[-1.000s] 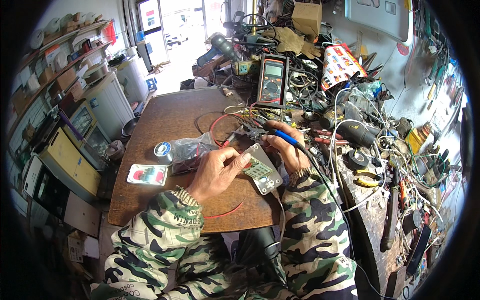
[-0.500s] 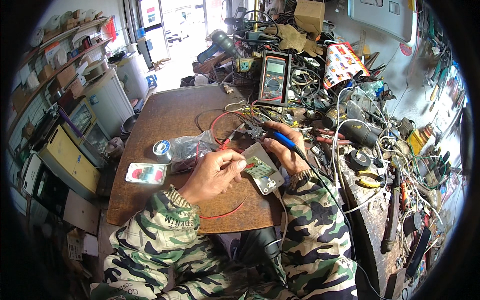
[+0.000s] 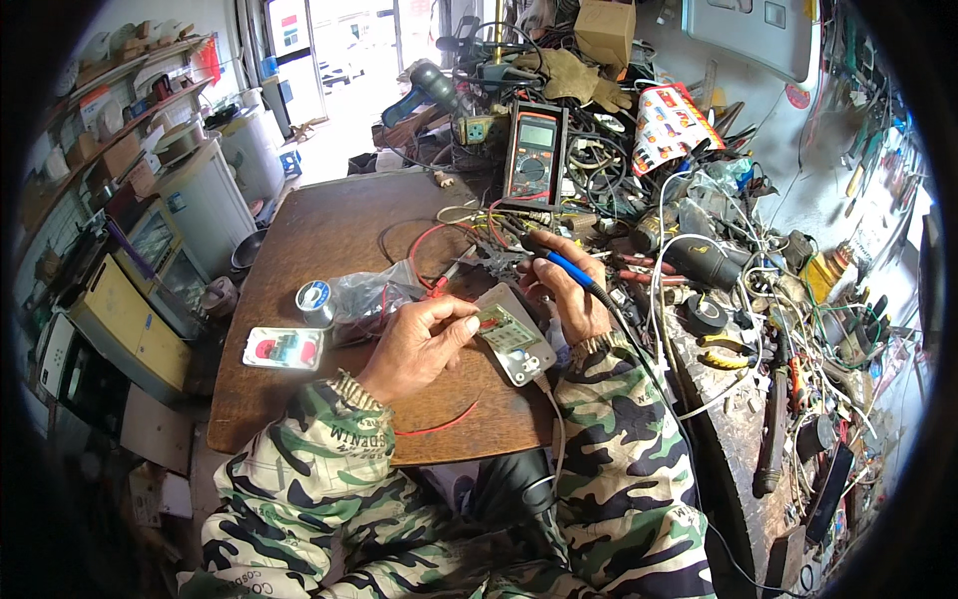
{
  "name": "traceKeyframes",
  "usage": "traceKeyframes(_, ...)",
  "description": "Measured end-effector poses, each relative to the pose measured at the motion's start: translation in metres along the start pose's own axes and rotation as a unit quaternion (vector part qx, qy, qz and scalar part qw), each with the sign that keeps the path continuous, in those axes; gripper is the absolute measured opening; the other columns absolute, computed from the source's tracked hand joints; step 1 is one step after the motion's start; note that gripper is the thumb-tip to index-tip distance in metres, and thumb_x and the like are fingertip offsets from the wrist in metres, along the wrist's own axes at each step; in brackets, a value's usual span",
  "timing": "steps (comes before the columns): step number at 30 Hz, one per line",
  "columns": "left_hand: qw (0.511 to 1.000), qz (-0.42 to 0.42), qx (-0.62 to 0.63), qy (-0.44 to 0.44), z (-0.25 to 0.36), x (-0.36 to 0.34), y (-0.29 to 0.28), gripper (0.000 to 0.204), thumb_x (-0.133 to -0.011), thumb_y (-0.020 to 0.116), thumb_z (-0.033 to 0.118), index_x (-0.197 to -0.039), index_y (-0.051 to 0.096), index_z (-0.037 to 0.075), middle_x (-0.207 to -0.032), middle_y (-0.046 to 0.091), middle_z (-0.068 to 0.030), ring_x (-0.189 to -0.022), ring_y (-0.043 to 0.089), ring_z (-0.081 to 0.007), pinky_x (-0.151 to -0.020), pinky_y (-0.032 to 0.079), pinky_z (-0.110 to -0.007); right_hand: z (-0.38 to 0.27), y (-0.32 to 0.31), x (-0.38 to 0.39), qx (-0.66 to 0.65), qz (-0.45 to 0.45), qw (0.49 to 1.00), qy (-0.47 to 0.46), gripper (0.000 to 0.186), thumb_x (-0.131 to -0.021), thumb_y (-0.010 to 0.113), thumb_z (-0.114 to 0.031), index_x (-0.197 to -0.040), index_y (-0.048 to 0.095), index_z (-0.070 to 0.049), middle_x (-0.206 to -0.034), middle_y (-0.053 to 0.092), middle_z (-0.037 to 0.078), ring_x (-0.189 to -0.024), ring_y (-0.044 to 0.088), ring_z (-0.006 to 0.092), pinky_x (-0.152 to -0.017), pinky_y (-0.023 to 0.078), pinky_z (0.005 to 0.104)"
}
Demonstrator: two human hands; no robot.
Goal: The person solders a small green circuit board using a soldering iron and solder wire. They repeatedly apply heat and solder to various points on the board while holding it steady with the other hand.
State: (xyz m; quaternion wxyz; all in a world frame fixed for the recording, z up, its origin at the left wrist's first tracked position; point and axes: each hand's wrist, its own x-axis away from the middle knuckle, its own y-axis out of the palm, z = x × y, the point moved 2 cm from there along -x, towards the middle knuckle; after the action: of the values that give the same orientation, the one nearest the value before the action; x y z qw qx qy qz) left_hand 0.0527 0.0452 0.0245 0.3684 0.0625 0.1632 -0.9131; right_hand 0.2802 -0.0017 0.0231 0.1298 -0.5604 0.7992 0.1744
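My left hand (image 3: 419,344) is closed in a pinch at the left edge of a small green circuit board (image 3: 504,329) in a pale housing (image 3: 529,369); a red bit shows by the fingertips, too small to make out. My right hand (image 3: 574,295) grips a blue-handled soldering iron (image 3: 569,266), its dark front end tilted up toward the multimeter (image 3: 534,155). Left of my hands lie a spool of solder (image 3: 312,297), a clear bag (image 3: 364,295) and a white case with red inside (image 3: 281,347). A red wire (image 3: 439,424) lies near the front edge.
A wooden table (image 3: 274,260) is under my hands. Tangled cables, pliers (image 3: 728,354), black tape (image 3: 706,314) and a cardboard box (image 3: 604,30) crowd the right and back. Shelves (image 3: 150,75), old appliances (image 3: 140,329) and a bright doorway (image 3: 354,60) stand beyond.
The view has shifted slightly. My left thumb has drawn back a little from over the board to its edge. My right hand with the iron has risen slightly.
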Motion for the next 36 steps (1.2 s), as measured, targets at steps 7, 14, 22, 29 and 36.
traceKeyframes(7, 0.991, 0.079, -0.066, 0.088, -0.023, -0.011, 0.0, 0.019, -0.096, 0.067, 0.016, -0.1, 0.067, -0.003, -0.081, 0.064, -0.0068, -0.073, 0.059, -0.0107, -0.064, 0.048, -0.032, -0.038, -0.017, 0.022, 0.012, 0.047, 0.999, -0.014, 0.05, -0.101, 0.06, -0.03, -0.137, 0.054, 0.005, -0.096, 0.071, 0.016, -0.079, 0.069, 0.0192, -0.071, 0.057, 0.0309)
traceKeyframes(14, 0.982, 0.089, -0.06, 0.157, -0.05, -0.02, 0.012, 0.021, -0.1, 0.061, 0.019, -0.1, 0.065, -0.001, -0.076, 0.066, -0.0037, -0.069, 0.061, -0.0126, -0.063, 0.049, -0.03, -0.208, -0.062, 0.112, 0.219, 0.131, 0.967, -0.019, 0.046, -0.102, 0.059, -0.038, -0.125, 0.065, 0.002, -0.081, 0.067, 0.006, -0.068, 0.064, 0.0122, -0.063, 0.051, 0.0269)
traceKeyframes(22, 0.997, 0.024, -0.008, 0.069, -0.034, -0.008, 0.004, 0.024, -0.105, 0.053, 0.027, -0.103, 0.062, 0.005, -0.07, 0.06, 0.0011, -0.059, 0.052, -0.0052, -0.054, 0.041, -0.023, -0.415, -0.188, 0.307, 0.41, 0.411, 0.805, -0.124, 0.034, -0.098, 0.067, -0.028, -0.114, 0.067, 0.002, -0.066, 0.058, 0.0, -0.053, 0.055, 0.0079, -0.049, 0.049, 0.0244)
traceKeyframes(29, 0.996, 0.017, -0.036, 0.082, -0.042, -0.011, -0.002, 0.027, -0.106, 0.052, 0.032, -0.103, 0.057, 0.006, -0.069, 0.055, 0.0022, -0.058, 0.049, -0.0047, -0.049, 0.036, -0.023, -0.491, -0.243, 0.445, 0.495, 0.578, 0.648, -0.023, 0.013, -0.086, 0.077, -0.013, -0.088, 0.069, -0.003, -0.067, 0.064, 0.001, -0.048, 0.054, 0.0066, -0.04, 0.045, 0.0231)
traceKeyframes(36, 0.999, 0.002, 0.014, 0.036, -0.058, -0.019, -0.009, 0.025, -0.107, 0.049, 0.033, -0.098, 0.052, 0.009, -0.067, 0.046, 0.0042, -0.057, 0.047, -0.0027, -0.048, 0.034, -0.02, -0.483, -0.311, 0.521, 0.519, 0.635, 0.572, 0.011, 0.019, -0.084, 0.075, -0.019, -0.088, 0.07, -0.001, -0.063, 0.06, 0.002, -0.05, 0.058, 0.015, -0.045, 0.049, 0.0321)
